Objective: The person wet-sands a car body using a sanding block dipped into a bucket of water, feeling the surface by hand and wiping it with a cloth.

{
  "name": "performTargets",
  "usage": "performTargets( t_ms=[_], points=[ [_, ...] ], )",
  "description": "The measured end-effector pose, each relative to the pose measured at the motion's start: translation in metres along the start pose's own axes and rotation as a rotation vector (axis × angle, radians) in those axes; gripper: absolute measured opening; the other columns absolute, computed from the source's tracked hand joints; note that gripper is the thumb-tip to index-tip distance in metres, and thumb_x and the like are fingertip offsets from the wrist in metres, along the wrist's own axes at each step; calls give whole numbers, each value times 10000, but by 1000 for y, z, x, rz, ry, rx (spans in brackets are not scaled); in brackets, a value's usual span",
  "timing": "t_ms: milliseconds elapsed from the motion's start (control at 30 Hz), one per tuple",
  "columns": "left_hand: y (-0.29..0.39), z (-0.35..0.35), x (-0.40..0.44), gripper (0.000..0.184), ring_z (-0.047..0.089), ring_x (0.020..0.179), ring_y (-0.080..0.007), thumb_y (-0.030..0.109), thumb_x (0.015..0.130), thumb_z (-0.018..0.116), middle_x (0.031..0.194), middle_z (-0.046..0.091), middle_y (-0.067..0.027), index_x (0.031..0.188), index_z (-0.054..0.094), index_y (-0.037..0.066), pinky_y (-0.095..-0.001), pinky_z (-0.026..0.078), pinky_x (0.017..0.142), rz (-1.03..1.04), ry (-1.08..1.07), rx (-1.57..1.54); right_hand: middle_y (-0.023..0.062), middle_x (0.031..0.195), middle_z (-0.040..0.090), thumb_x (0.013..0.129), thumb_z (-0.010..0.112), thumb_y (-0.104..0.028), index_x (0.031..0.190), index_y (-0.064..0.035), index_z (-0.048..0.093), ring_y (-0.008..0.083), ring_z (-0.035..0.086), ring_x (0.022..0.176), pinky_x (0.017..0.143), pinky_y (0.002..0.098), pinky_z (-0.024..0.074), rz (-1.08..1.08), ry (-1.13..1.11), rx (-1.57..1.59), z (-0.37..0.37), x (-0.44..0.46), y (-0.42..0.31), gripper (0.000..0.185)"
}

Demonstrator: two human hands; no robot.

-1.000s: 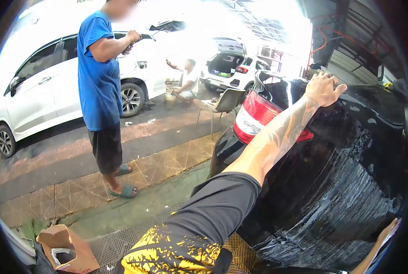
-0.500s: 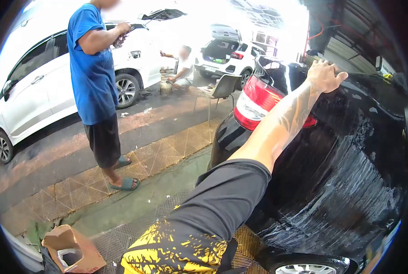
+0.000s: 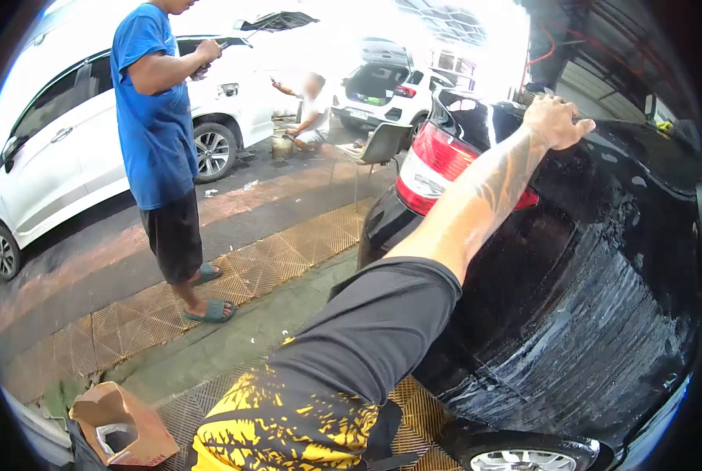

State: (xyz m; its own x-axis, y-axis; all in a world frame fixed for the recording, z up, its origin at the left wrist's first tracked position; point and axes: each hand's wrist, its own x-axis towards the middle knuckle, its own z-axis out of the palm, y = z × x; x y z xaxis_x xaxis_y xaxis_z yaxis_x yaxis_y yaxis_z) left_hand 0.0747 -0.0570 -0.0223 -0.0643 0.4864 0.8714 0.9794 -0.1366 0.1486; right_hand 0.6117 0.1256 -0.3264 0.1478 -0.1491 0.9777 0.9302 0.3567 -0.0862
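Observation:
My left hand (image 3: pixel 557 123) rests at the end of my outstretched arm on the upper rear of a black car (image 3: pixel 516 298), palm down. Its thumb sticks out to the right, and the fingertips point away and are partly hidden. I see nothing held in it. Below my forearm sits the car's red and white tail light (image 3: pixel 437 169). Whitish streaks (image 3: pixel 579 322) smear the dark side panel above the wheel (image 3: pixel 524 459). My right hand is out of the picture.
A person in a blue shirt (image 3: pixel 155 110) stands to the left, holding something dark, beside a white car (image 3: pixel 60 157). Farther back, another person (image 3: pixel 313 114) sits low near a chair (image 3: pixel 382 145) and a white car with its tailgate up (image 3: pixel 374 90). An open cardboard box (image 3: pixel 143 432) lies lower left.
The whole view has shifted slightly. My left hand stays on the black car in nearly the same place. The person in blue has tilted the head a little.

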Motion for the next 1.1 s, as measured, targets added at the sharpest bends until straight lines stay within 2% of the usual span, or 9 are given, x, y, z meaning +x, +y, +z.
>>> performTargets(
  t_ms=[500, 733, 767, 800, 900, 933, 967, 1067, 1100],
  points=[
    [1, 0, -1, 657, 541, 1267, -371, 617, 950, 487, 1273, 638, -208, 1245, 675, 60, -452, 392, 1083, 87, 108, -6, 212, 1633, 234, 1099, 330, -350, 1549, 26, 288, 344, 189, 1526, 1254, 442, 140, 5, 8, -21, 1, 8, -3, 587],
    [0, -4, -6, 650, 564, 1236, -364, 621, 951, 486, 1247, 648, -201, 1227, 679, 65, -447, 409, 1066, 25, 98, -9, 211, 1638, 221, 1098, 328, -368, 1552, 24, 283, 347, 175, 1530, 1256, 446, 129, 54, -94, 35, 11, 11, 11, 601],
    [0, -5, -6, 643, 572, 1224, -364, 618, 952, 486, 1234, 654, -200, 1220, 684, 67, -449, 411, 1064, 32, 94, 0, 211, 1639, 219, 1098, 328, -370, 1552, 24, 282, 348, 173, 1530, 1256, 447, 127, 43, -112, 57, 19, 9, 7, 603],
    [0, -6, -7, 637, 580, 1211, -365, 615, 952, 486, 1221, 660, -198, 1213, 688, 70, -450, 414, 1061, 40, 91, 11, 203, 1637, 231, 1100, 324, -371, 1559, 3, 280, 358, 189, 1524, 1254, 445, 140, -111, 46, 14, 28, 16, 7, 595],
    [7, -9, -6, 627, 589, 1198, -361, 605, 958, 481, 1206, 666, -192, 1197, 694, 66, -454, 416, 1058, 3, 67, 15, 208, 1613, 290, 1105, 318, -345, 1540, 11, 322, 338, 257, 1504, 1245, 419, 198, 114, -41, -30, 57, 48, 78, 562],
    [4, -7, -5, 622, 594, 1192, -354, 602, 958, 482, 1191, 674, -189, 1194, 695, 67, -458, 422, 1054, 44, 68, 1, 224, 1593, 323, 1103, 326, -355, 1513, 32, 365, 327, 292, 1490, 1245, 408, 201, -245, 176, -67, 65, 62, 109, 565],
    [5, -4, -2, 622, 594, 1192, -354, 602, 958, 482, 1191, 674, -189, 1194, 695, 67, -458, 422, 1054, 47, 66, -3, 228, 1594, 318, 1102, 329, -355, 1511, 36, 366, 327, 304, 1484, 1245, 407, 201, 139, -49, 55, 70, 59, 132, 567],
    [2, -5, -4, 604, 596, 1192, -357, 587, 961, 490, 1212, 670, -188, 1199, 693, 70, -470, 433, 1046, 42, 84, -5, 232, 1618, 259, 1108, 304, -252, 1542, 19, 308, 316, 287, 1494, 1247, 422, 201, -196, 64, -65, 49, 26, 90, 512],
    [5, -9, -4, 604, 596, 1192, -357, 587, 961, 490, 1212, 670, -188, 1199, 693, 70, -470, 433, 1046, 41, 82, 1, 213, 1621, 267, 1107, 287, -189, 1537, 17, 320, 301, 290, 1497, 1242, 422, 220, -123, 4, -58, 22, 15, 49, 478]
  ],
)
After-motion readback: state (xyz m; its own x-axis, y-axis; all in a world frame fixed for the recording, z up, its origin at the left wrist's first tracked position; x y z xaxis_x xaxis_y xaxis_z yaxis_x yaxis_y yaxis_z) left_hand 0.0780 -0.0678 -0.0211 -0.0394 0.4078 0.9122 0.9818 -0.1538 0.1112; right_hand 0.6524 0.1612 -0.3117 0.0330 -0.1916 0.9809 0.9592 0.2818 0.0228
